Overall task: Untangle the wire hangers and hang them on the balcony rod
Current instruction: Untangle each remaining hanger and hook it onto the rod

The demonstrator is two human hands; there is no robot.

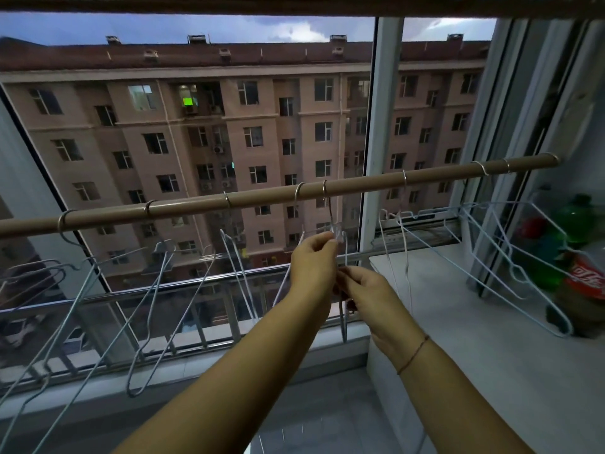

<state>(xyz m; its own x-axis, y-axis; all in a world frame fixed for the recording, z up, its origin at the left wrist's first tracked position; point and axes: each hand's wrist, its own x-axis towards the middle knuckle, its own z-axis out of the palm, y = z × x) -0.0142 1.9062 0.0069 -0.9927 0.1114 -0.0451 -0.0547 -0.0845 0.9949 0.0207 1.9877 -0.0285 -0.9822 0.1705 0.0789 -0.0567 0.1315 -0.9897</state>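
**Wire hanger at rod, both hands engaged**

Pale blue wire hangers point(157, 290) hang left on the tan tubular balcony rod point(262, 198). My left hand point(312, 260) pinches one thin wire hanger point(330, 213) at its neck, just below the rod. My right hand point(366, 290), lower, pinches its vertical wire.

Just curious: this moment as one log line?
left hand pinches wire hanger under rod | right hand grips it lower | other hangers on rod
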